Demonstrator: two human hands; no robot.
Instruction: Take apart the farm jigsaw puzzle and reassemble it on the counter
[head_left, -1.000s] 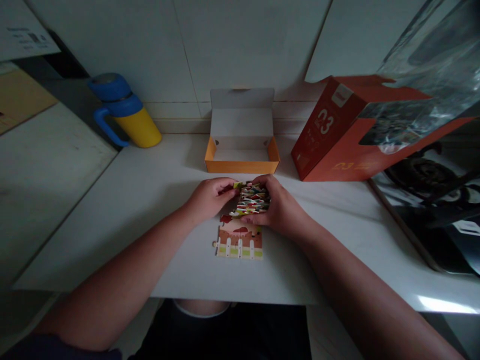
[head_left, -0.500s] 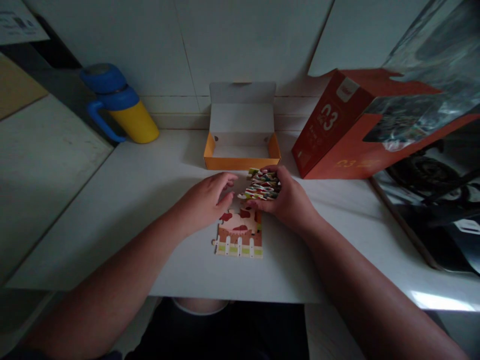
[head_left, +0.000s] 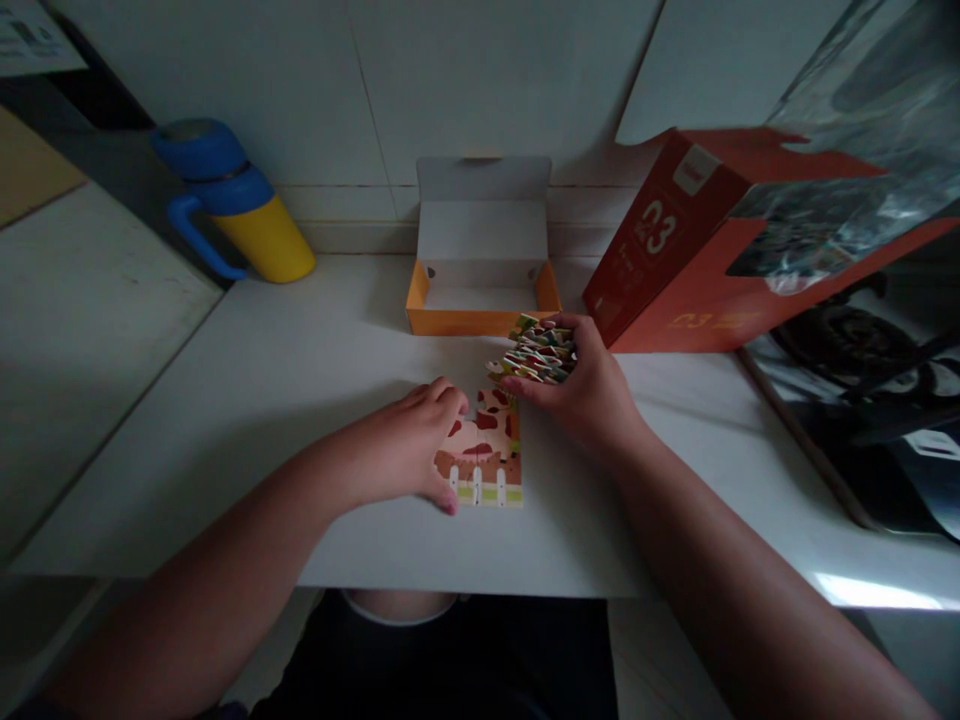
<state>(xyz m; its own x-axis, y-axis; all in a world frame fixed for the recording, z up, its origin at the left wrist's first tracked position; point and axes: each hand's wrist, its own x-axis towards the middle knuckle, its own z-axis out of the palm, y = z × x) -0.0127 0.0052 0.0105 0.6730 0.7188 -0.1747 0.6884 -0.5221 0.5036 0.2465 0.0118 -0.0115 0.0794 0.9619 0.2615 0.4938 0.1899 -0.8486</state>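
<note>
A partly joined jigsaw puzzle (head_left: 480, 460) lies flat on the white table, showing a brown-spotted animal on brown ground above a white fence. At its left edge is my left hand (head_left: 409, 440), thumb and fingers spread apart along the side; they cover that edge, and whether they press on it I cannot tell. My right hand (head_left: 592, 375) grips a thick stack of jigsaw pieces (head_left: 538, 350), thumb in front and fingers behind, just above the puzzle's upper right corner.
An orange box (head_left: 480, 322) with a raised white lid stands open behind the hands. To the right are a tall red box (head_left: 675, 250) with clear plastic and a black stove (head_left: 877, 400). A blue and yellow bottle (head_left: 262, 230) stands at the back left.
My left hand has come down and nearer to me, from beside the stack to the puzzle's left edge. My right hand has shifted slightly up and right with the stack.
</note>
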